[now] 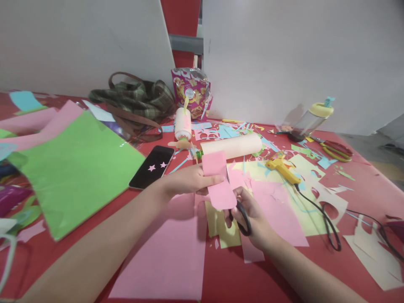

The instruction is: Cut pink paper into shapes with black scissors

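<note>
The rounded-end strip of pink paper [219,195] is covering most of the black-handled scissors [245,215], so I am not making out where the blades are meeting. Both forearms are running out of my view at the bottom. My left hand [192,179] is pinching the strip above the red tabletop [227,280], thumb lying across it, other fingers mostly hiding behind. My right hand [257,223] is curling around the scissor handles, just beside the strip's lower right edge.
</note>
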Motion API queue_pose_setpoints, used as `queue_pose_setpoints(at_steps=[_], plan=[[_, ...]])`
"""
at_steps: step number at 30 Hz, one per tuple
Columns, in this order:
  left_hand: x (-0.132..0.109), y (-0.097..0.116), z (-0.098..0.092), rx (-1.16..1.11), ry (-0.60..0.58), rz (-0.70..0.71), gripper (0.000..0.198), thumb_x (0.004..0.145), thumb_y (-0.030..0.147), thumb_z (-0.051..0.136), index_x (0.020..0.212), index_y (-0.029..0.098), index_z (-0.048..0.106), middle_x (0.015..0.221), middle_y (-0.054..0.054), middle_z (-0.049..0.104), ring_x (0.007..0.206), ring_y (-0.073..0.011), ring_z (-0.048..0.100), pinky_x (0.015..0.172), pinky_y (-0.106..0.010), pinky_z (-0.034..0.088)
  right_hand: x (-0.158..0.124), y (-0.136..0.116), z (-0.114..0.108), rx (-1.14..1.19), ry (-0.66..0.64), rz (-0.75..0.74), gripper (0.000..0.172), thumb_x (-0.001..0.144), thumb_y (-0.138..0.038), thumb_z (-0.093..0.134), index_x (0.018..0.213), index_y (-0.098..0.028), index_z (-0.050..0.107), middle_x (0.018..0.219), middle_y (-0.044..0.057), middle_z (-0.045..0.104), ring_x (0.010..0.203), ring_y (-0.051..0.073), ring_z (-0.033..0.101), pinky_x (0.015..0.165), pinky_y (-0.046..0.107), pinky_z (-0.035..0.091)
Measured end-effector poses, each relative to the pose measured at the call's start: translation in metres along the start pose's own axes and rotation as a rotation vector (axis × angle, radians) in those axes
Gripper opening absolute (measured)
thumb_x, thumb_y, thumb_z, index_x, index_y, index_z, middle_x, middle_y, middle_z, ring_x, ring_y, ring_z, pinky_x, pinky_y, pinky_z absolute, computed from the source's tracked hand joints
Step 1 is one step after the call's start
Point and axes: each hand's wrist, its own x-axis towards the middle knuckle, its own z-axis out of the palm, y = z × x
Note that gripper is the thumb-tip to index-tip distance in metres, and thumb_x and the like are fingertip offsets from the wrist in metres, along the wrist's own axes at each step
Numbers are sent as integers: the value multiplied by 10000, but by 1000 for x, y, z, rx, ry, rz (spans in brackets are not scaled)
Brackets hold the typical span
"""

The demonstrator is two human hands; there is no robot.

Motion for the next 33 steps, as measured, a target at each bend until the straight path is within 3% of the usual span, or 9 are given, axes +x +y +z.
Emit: queue_pose_setpoints(at_steps=[12, 33], plan=[[2, -3, -3, -37, -51, 1, 267, 740, 347, 502, 587, 134, 452, 468, 63, 316, 389, -31, 269, 356, -166, 191, 0, -2, 2, 0, 49, 29, 311, 697, -382, 579, 722, -212, 320, 547, -65, 447, 434, 74, 442, 395, 185, 298], [4, -8, -5, -137, -12, 2, 257, 712, 311, 530, 551, 136, 431, 447, 66, 295, 373, -29, 266, 349, -169, 180, 0, -5, 4, 32, 81, 49, 328, 653, -280, 639, 668, -203, 320, 485, -94, 447, 386, 58, 445, 355, 159, 294]])
